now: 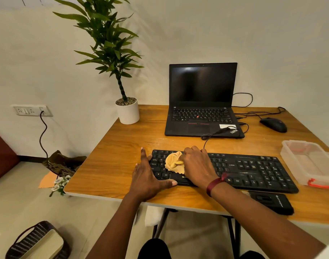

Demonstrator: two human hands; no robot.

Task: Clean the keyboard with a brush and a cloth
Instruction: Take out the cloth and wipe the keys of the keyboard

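1. Here, the right hand point(196, 165) has its fingers curled down onto a crumpled yellow cloth point(174, 163), pinning it against the left-hand keys of the long black plastic keyboard point(253, 170).
2. The left hand point(147, 176) lies spread and flat, holding nothing; its fingers and thumb brace the keyboard's left end on the wooden table point(113, 165).
3. Risk, as I judge it: pressing hard could snag a cloth fold under a keycap and lift it, or shove the keyboard if the bracing hand slackens.
4. The cloth sits under the right fingertips, just beside the left fingers; no brush is clearly visible.
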